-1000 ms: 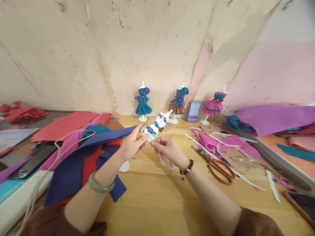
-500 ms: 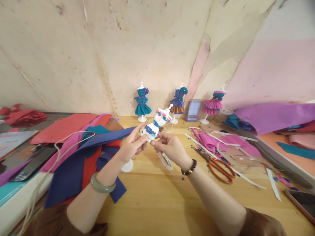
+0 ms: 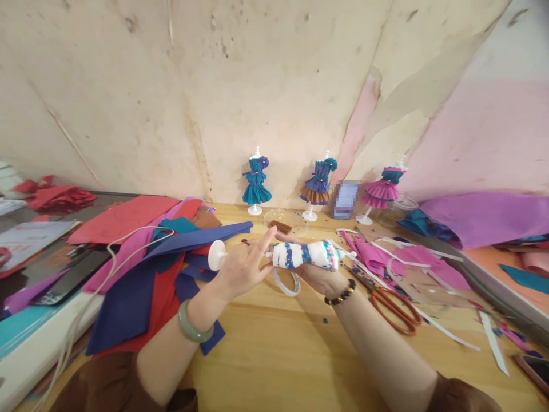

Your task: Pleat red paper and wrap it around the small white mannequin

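Observation:
A miniature dress form (image 3: 306, 254), white with patches of blue, teal and pink stuck to it, is tipped onto its side between my hands. Its neck points right, and its round white base (image 3: 217, 255) sticks out left of my left hand. My left hand (image 3: 246, 266) is closed round the stand pole just below the torso. Under and behind the torso lies my right hand (image 3: 319, 278), its palm against the form; its fingers are mostly hidden. Below the form, a roll of clear tape (image 3: 286, 282) stands near my right hand.
Three dressed mini forms (image 3: 257, 186) stand along the wall. A clear dish (image 3: 295, 214) holds brown strips. Orange-handled scissors (image 3: 397, 309) lie on the right among white strips and pink fabric (image 3: 364, 257). Blue fabric (image 3: 124, 303) and a cable (image 3: 103, 246) are at left.
The dress form has turned from tilted upright to lying sideways, neck to the right. My left hand has moved onto the pole, and my right hand has slid beneath the torso.

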Demonstrator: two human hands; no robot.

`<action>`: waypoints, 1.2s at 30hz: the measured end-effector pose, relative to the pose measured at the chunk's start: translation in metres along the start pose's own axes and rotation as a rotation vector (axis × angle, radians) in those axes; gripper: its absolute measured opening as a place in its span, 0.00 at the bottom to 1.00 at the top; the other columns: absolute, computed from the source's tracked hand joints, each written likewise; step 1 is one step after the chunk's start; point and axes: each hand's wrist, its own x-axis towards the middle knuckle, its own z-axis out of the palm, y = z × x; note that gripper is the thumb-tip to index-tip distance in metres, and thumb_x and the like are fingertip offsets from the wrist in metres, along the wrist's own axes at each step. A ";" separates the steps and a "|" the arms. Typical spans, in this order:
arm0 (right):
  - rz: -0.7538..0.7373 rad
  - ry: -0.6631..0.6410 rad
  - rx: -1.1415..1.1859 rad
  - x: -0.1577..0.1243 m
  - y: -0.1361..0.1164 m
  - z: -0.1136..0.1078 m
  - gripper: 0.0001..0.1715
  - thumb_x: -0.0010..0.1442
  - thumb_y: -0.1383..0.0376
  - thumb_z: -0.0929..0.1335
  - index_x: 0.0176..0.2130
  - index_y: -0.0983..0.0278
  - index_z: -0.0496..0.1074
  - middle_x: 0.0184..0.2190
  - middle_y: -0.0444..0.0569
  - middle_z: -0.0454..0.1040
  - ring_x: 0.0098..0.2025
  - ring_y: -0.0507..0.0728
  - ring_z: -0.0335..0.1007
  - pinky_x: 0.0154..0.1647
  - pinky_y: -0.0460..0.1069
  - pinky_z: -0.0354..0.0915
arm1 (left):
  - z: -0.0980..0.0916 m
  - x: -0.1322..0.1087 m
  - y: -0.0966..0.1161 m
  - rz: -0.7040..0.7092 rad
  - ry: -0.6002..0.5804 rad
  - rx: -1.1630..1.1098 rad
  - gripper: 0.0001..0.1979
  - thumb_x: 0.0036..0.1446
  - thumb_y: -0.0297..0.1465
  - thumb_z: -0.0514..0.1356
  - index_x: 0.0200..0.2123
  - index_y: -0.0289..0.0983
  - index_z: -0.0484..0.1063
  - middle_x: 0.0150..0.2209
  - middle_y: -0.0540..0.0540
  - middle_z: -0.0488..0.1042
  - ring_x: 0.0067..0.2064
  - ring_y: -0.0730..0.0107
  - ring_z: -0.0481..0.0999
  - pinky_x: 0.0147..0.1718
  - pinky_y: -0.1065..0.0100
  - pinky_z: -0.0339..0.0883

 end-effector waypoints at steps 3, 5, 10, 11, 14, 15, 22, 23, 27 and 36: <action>-0.046 -0.010 -0.043 -0.002 -0.001 -0.003 0.40 0.36 0.53 0.81 0.48 0.59 0.76 0.41 0.54 0.79 0.46 0.67 0.75 0.50 0.64 0.68 | 0.002 -0.002 -0.001 0.026 0.006 0.026 0.28 0.61 0.34 0.58 0.63 0.34 0.59 0.41 0.39 0.81 0.43 0.56 0.79 0.41 0.61 0.69; -0.056 -0.010 -0.044 -0.005 -0.003 -0.003 0.41 0.35 0.50 0.80 0.49 0.58 0.76 0.42 0.54 0.79 0.47 0.67 0.75 0.51 0.64 0.67 | 0.002 -0.002 -0.001 0.013 -0.002 0.005 0.26 0.61 0.35 0.58 0.61 0.36 0.62 0.41 0.38 0.81 0.44 0.55 0.79 0.42 0.60 0.69; -0.061 0.026 -0.073 -0.005 -0.005 -0.002 0.39 0.35 0.48 0.80 0.47 0.57 0.77 0.39 0.53 0.80 0.44 0.66 0.76 0.51 0.62 0.67 | 0.004 -0.005 0.001 -0.062 0.047 -0.136 0.19 0.58 0.37 0.61 0.51 0.37 0.70 0.41 0.38 0.80 0.44 0.56 0.80 0.43 0.61 0.71; -0.053 0.055 -0.095 -0.004 -0.004 -0.002 0.37 0.36 0.49 0.80 0.46 0.58 0.77 0.37 0.52 0.80 0.42 0.65 0.76 0.50 0.61 0.68 | 0.004 -0.005 0.002 -0.097 0.056 -0.190 0.18 0.57 0.38 0.62 0.49 0.37 0.71 0.41 0.38 0.80 0.43 0.57 0.80 0.42 0.62 0.71; -0.023 0.115 -0.137 0.002 -0.001 -0.002 0.29 0.39 0.54 0.80 0.41 0.60 0.78 0.33 0.49 0.80 0.37 0.60 0.75 0.46 0.58 0.69 | 0.005 -0.003 0.002 -0.267 0.049 -0.432 0.17 0.54 0.40 0.65 0.43 0.37 0.71 0.39 0.40 0.80 0.38 0.61 0.80 0.36 0.66 0.72; -0.015 0.107 -0.149 0.003 -0.001 -0.003 0.26 0.40 0.55 0.79 0.40 0.60 0.78 0.32 0.48 0.79 0.36 0.59 0.75 0.44 0.56 0.69 | 0.005 -0.001 0.002 -0.338 0.050 -0.541 0.17 0.54 0.40 0.65 0.43 0.37 0.70 0.37 0.41 0.80 0.37 0.62 0.80 0.34 0.67 0.71; 0.004 0.053 -0.269 0.000 -0.011 0.000 0.24 0.46 0.56 0.76 0.42 0.64 0.78 0.27 0.44 0.75 0.27 0.50 0.68 0.31 0.48 0.64 | 0.005 0.012 -0.006 -0.663 0.140 -1.071 0.25 0.51 0.45 0.66 0.46 0.39 0.62 0.31 0.54 0.73 0.16 0.82 0.64 0.13 0.77 0.54; 0.001 0.062 -0.287 -0.001 -0.011 0.001 0.24 0.47 0.56 0.76 0.42 0.64 0.78 0.26 0.44 0.75 0.27 0.50 0.67 0.30 0.47 0.63 | 0.005 0.012 -0.007 -0.680 0.135 -1.095 0.25 0.51 0.46 0.66 0.45 0.39 0.62 0.28 0.55 0.72 0.14 0.82 0.62 0.12 0.77 0.52; -0.015 0.106 -0.384 -0.002 -0.013 0.006 0.20 0.49 0.55 0.74 0.40 0.63 0.79 0.28 0.45 0.77 0.26 0.50 0.65 0.28 0.47 0.60 | 0.007 0.014 -0.006 -0.749 0.094 -1.166 0.28 0.50 0.48 0.66 0.46 0.39 0.61 0.23 0.57 0.70 0.13 0.81 0.62 0.11 0.78 0.50; -0.107 0.216 -0.498 -0.001 -0.004 0.013 0.20 0.48 0.50 0.74 0.29 0.64 0.75 0.22 0.42 0.70 0.23 0.50 0.57 0.24 0.47 0.51 | 0.013 0.014 0.000 -0.806 0.031 -1.319 0.30 0.47 0.47 0.69 0.47 0.39 0.62 0.21 0.57 0.69 0.12 0.85 0.54 0.12 0.79 0.43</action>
